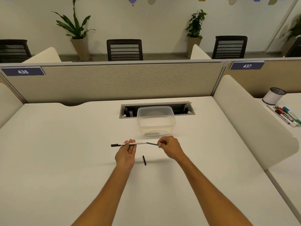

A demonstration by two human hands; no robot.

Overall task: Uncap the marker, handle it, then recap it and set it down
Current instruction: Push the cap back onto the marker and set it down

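Note:
A slim white marker with a black left end lies level across the fingertips of my left hand, palm up, above the white desk. My right hand pinches a thin dark piece that sticks out of the marker's right end. A small black cap lies loose on the desk between my two wrists, just below the marker.
A clear plastic tub stands just beyond my hands, in front of a cable tray slot. White side dividers flank the desk. On the neighbouring desk at right are several markers and a white pen cup.

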